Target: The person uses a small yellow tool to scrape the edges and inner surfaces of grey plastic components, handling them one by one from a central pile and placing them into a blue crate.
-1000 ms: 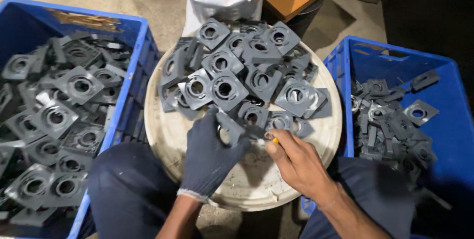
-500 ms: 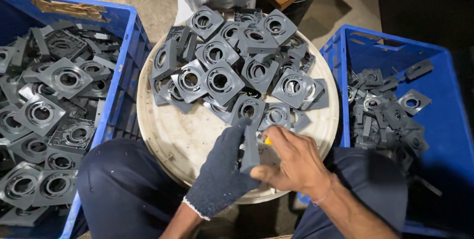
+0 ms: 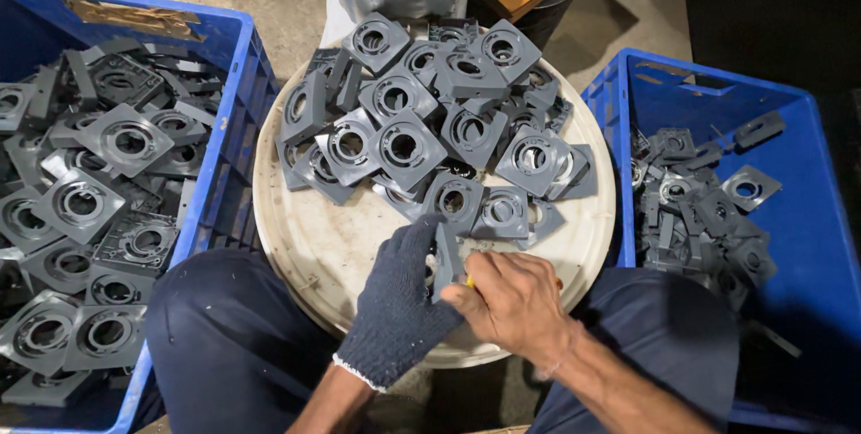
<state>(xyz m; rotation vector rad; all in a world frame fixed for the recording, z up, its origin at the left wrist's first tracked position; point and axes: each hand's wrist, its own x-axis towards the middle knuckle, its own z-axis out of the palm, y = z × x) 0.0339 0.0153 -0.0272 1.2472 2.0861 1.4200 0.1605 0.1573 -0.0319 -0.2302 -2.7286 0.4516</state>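
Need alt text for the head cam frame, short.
A gloved left hand and bare right hand hold one grey square plastic part on edge over a round cream board on the person's lap, with more such parts heaped on it. Blue crates of the same parts sit at left and right.

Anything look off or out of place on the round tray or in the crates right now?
Nothing stands out. Grey square parts lie in a loose pile on the round tray, and more fill both blue crates. The gloved left hand holds one part on edge; the bare right hand works on it.
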